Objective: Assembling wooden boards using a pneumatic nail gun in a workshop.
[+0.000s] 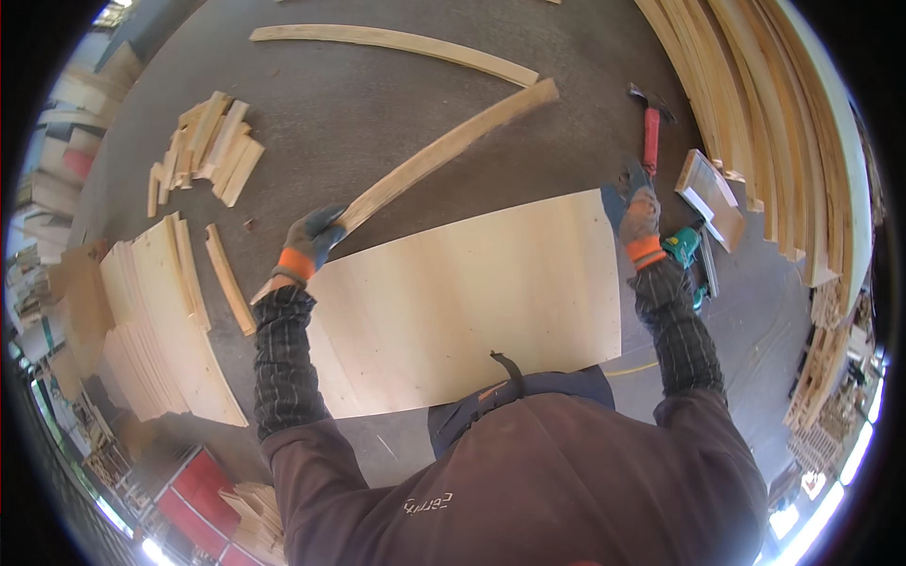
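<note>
My left hand (pixel 311 237), in a grey glove with an orange cuff, is closed around a long wooden strip (pixel 446 152) near its lower end. The strip slants up to the right, and its far end appears to meet another strip (pixel 403 42). A pale wooden panel (pixel 467 297) lies in front of my body. At its upper right corner is my gloved right hand (pixel 637 205), thumb by the panel's edge; whether it grips the panel is unclear. Just beyond those fingers lies a claw hammer (pixel 652 134) with a red handle.
A green power tool (pixel 683 245), partly hidden by my right wrist, lies near small boards (pixel 711 198). Long boards (pixel 764 134) are stacked at right. On the left are short wood pieces (pixel 205 145), stacked panels (pixel 166 325) and a loose strip (pixel 230 279).
</note>
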`<state>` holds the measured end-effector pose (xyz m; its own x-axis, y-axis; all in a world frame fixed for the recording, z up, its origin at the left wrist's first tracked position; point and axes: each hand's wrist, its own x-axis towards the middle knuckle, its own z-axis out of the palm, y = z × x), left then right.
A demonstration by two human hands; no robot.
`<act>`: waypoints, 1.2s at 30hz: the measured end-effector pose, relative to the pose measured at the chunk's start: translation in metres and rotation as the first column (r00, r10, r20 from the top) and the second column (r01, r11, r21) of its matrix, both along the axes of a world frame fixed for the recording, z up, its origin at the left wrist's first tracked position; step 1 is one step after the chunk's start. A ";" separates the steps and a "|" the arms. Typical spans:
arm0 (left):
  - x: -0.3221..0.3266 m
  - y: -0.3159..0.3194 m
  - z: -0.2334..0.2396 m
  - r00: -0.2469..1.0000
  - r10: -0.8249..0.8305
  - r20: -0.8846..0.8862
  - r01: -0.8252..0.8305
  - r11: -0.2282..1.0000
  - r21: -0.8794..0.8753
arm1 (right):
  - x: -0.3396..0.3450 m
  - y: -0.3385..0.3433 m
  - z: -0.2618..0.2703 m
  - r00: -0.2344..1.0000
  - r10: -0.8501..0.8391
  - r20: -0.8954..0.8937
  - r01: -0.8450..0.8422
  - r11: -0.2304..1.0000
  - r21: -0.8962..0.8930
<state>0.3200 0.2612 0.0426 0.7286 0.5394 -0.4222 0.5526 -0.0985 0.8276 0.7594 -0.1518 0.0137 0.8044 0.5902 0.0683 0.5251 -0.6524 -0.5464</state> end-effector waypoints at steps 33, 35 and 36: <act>0.018 -0.108 -0.010 0.984 -0.137 -0.110 0.174 0.674 0.718 | 0.003 0.004 -0.002 0.949 0.211 -0.233 -0.268 0.931 -0.249; 0.018 -0.109 -0.013 0.985 -0.116 -0.127 0.173 0.687 0.706 | 0.007 0.002 -0.007 0.942 0.224 -0.250 -0.280 0.936 -0.215; 0.018 -0.110 -0.015 0.985 -0.127 -0.115 0.171 0.665 0.727 | 0.008 0.000 -0.010 0.940 0.246 -0.236 -0.297 0.931 -0.212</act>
<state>0.3377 0.1509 0.0281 0.8164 0.5770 0.0223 0.5147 -0.7447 0.4249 0.7676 -0.1520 0.0036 0.5921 0.7661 -0.2500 0.5959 -0.6251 -0.5041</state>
